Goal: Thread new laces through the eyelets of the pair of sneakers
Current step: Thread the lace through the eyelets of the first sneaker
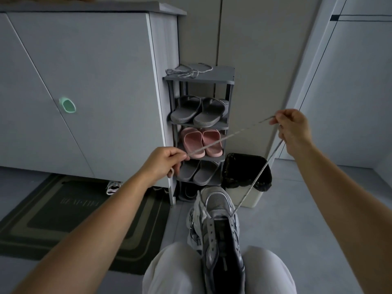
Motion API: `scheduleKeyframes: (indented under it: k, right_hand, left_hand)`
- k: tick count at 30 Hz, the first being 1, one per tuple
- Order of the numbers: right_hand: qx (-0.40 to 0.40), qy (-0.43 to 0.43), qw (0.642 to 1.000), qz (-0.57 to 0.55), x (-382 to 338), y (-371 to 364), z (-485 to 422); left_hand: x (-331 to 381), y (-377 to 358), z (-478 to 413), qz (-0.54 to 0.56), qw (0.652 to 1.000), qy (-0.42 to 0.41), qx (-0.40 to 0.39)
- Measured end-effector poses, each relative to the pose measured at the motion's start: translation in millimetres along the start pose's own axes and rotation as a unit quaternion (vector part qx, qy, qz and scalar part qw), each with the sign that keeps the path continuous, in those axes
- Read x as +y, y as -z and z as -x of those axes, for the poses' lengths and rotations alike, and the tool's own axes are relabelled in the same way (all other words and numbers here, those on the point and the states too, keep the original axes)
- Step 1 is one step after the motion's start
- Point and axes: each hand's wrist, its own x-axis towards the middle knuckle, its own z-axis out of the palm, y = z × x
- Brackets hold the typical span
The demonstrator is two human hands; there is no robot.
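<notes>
Sneaker (220, 240) between the knees (169, 270), left hand (163, 164) and right hand (293, 130) each pinching its lace (222, 139) (bag-lined bin (253, 198) behind).

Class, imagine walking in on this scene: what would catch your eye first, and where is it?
First, the grey lace pulled taut between the left hand and the raised right hand, running down to the sneaker at bottom centre. Next, the pink slippers on the shoe rack beside the cabinet.
</notes>
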Motion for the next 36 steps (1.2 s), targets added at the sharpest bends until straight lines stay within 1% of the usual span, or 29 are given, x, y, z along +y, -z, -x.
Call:
scheduleKeyframes:
  k: [2,3,4,5,6,7,8,9,10,11,12,13,14,16,18,20,22,24,25,27,29,31,33,36]
  right_hand:
    - [0.006,0.021,1.000,-0.011,-6.0,-2.8,-5.4]
    - [-0.010,0.021,1.000,0.000,-5.9,-5.6,-6.5]
    - [-0.039,0.017,0.998,0.042,-4.9,-8.6,-5.3]
    - [-0.080,0.015,0.990,0.114,-0.2,-12.2,-1.4]
    - [-0.127,0.019,0.970,0.207,5.0,-17.5,7.6]
    - [-0.168,0.045,0.941,0.290,11.6,-24.1,20.1]
    - [-0.200,0.104,0.913,0.339,17.2,-30.3,35.1]
    - [-0.229,0.161,0.897,0.343,21.1,-37.5,53.0]
    - [-0.264,0.189,0.891,0.316,23.4,-45.2,71.8]
    - [-0.304,0.176,0.899,0.263,24.2,-51.6,91.0]
    - [-0.340,0.128,0.908,0.207,24.9,-56.5,108.6]
    - [-0.359,0.083,0.917,0.155,27.7,-59.9,121.6]
    - [-0.351,0.059,0.926,0.125,30.8,-61.7,130.4]
    - [-0.325,0.050,0.937,0.116,37.4,-59.9,138.7]
    - [-0.320,0.043,0.936,0.143,40.5,-53.0,142.9]
    - [-0.316,0.057,0.924,0.207,46.4,-44.0,148.2]
    - [-0.315,0.079,0.907,0.268,53.9,-34.1,158.9]
    - [-0.321,0.104,0.889,0.311,65.0,-27.5,172.0]
    - [-0.327,0.119,0.877,0.331,71.1,-26.1,177.4]
    - [-0.325,0.158,0.855,0.373,80.3,-25.9,186.1]
    - [-0.306,0.181,0.843,0.403,83.0,-28.7,191.4]
    - [-0.297,0.196,0.839,0.413,83.5,-31.8,195.5]
    - [-0.298,0.201,0.832,0.422,83.6,-33.9,197.7]
    - [-0.293,0.191,0.840,0.415,84.1,-35.3,199.8]
  left_hand:
    - [8.3,-8.1,2.3,0.043,0.999,-0.013,0.001]
    - [11.9,-10.5,2.8,0.061,0.998,-0.014,-0.001]
    - [14.4,-12.6,3.0,0.072,0.997,-0.015,-0.004]
    - [15.5,-14.7,3.4,0.064,0.998,-0.018,-0.009]
    - [16.2,-17.4,4.1,0.040,0.999,-0.020,-0.015]
    - [17.4,-21.1,5.2,0.007,0.999,-0.025,-0.024]
    - [18.8,-25.2,6.7,-0.019,0.999,-0.030,-0.034]
    - [20.4,-29.6,7.6,-0.030,0.998,-0.035,-0.041]
    - [22.0,-32.9,8.8,-0.030,0.998,-0.039,-0.041]
    - [23.0,-35.4,10.4,-0.027,0.998,-0.044,-0.034]
    - [24.2,-37.2,13.1,-0.025,0.998,-0.048,-0.026]
    - [25.3,-38.9,16.9,-0.027,0.998,-0.050,-0.024]
    - [26.2,-40.5,21.4,-0.030,0.998,-0.050,-0.029]
    - [26.4,-43.1,32.1,-0.036,0.998,-0.046,-0.038]
    - [22.9,-46.3,46.0,-0.037,0.999,-0.031,-0.014]
    - [13.1,-55.0,68.8,-0.057,0.998,0.013,0.018]
    - [2.8,-72.7,98.7,-0.109,0.992,0.057,0.003]
    - [-6.9,-95.6,124.1,-0.156,0.984,0.079,-0.020]
    - [-11.6,-103.4,131.3,-0.154,0.985,0.083,-0.004]
    - [-18.9,-108.1,135.3,-0.098,0.990,0.091,0.051]
    - [-24.0,-106.5,135.4,-0.013,0.992,0.099,0.081]
    - [-27.7,-106.1,137.9,0.050,0.989,0.100,0.098]
    - [-28.4,-108.0,140.4,0.079,0.987,0.095,0.104]
    - [-34.1,-109.2,139.2,0.117,0.982,0.096,0.112]
